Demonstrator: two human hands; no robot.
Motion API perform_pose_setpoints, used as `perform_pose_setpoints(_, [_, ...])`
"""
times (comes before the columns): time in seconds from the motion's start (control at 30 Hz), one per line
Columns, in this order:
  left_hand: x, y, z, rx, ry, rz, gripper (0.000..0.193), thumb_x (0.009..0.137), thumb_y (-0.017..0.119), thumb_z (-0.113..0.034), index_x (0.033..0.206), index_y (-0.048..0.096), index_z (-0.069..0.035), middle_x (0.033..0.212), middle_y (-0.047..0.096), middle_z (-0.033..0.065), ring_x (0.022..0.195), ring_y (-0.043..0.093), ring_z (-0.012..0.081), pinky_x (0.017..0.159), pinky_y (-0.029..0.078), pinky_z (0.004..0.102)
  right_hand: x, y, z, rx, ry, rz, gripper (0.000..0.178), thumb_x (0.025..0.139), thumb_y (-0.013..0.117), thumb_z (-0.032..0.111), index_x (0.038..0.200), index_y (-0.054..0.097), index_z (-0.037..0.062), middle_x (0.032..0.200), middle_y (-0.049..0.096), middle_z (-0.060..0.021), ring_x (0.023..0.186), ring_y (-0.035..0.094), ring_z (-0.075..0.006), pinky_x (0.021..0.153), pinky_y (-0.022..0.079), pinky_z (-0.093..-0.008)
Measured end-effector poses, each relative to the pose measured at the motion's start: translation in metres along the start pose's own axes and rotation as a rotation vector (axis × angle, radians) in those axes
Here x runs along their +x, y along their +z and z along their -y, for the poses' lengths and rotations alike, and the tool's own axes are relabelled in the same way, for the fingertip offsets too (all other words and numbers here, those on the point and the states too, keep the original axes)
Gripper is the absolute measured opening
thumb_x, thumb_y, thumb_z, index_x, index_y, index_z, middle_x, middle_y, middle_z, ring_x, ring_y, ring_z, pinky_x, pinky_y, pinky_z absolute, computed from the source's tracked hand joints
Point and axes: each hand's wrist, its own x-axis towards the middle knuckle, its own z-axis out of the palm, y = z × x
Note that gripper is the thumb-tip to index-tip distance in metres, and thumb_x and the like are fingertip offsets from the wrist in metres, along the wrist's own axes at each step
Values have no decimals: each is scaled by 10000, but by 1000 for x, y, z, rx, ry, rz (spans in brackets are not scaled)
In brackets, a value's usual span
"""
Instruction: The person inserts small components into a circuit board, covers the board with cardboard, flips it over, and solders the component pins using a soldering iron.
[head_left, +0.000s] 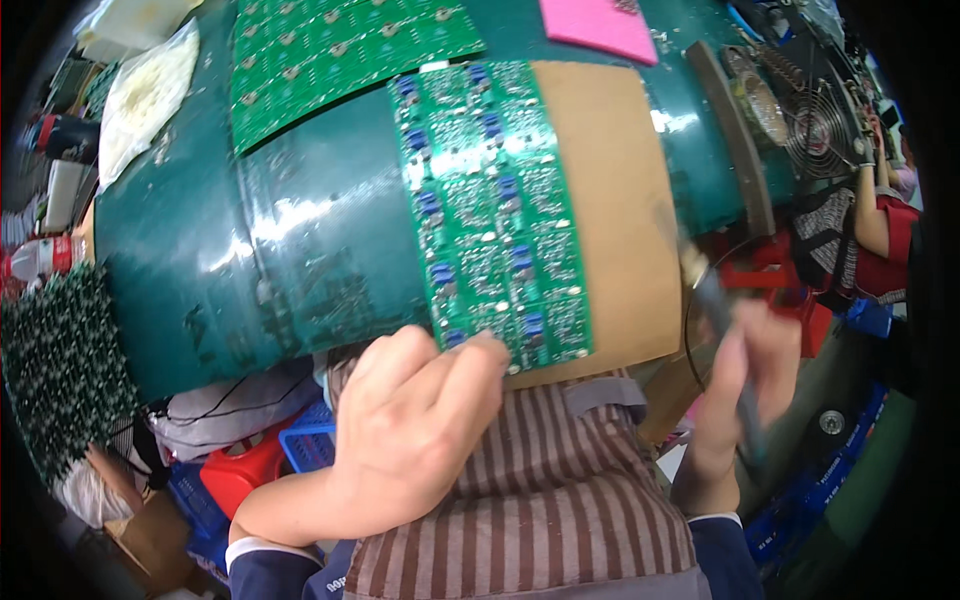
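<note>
A green circuit board panel (470, 185), set with rows of blue and dark components, lies on a sheet of brown cardboard (625, 200). At its near left corner my left hand (415, 420) is closed, with curled fingers gripping the near edge. The fingertips are partly hidden. To the right of the cardboard, my right hand (750, 370) is wrapped round a soldering iron (712, 300) with a dark handle. Motion blurs this hand and the iron. The iron's tip points up and left, apart from the panel.
Another green circuit board panel (345, 55) lies at the back of the green mat (300, 270). A pink foam pad (600, 28) is at the back, and a coil-shaped iron stand (815, 125) at the far right. Stacked boards (65, 360) stand at the left. A person's arm (872, 215) shows far right.
</note>
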Motion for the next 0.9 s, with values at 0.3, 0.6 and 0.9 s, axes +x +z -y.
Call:
perform_pose_setpoints(0.3, [-16, 16, 0, 55, 42, -69, 268, 712, 735, 16, 961, 650, -32, 634, 547, 32, 615, 496, 198, 566, 384, 333, -29, -1, 30, 141, -306, 450, 293, 691, 659, 13, 968, 568, -7, 710, 609, -104, 555, 590, -239, 497, 487, -332])
perform_pose_setpoints(0.6, [-16, 23, 1, 95, 81, -123, 268, 708, 742, 15, 960, 660, -24, 628, 546, 35, 600, 511, 191, 551, 398, 329, -29, 10, 26, 156, -305, 446, 282, 679, 673, 9, 945, 581, -13, 726, 617, -107, 567, 605, -250, 520, 497, -335])
perform_pose_setpoints(0.9, [-13, 24, 5, 125, 123, -132, 267, 680, 756, 18, 932, 676, -20, 637, 582, 36, 573, 532, 187, 525, 405, 326, -29, 12, 25, 151, -322, 444, 259, 677, 674, 17, 917, 586, -25, 709, 613, -103, 568, 610, -251, 504, 494, -335])
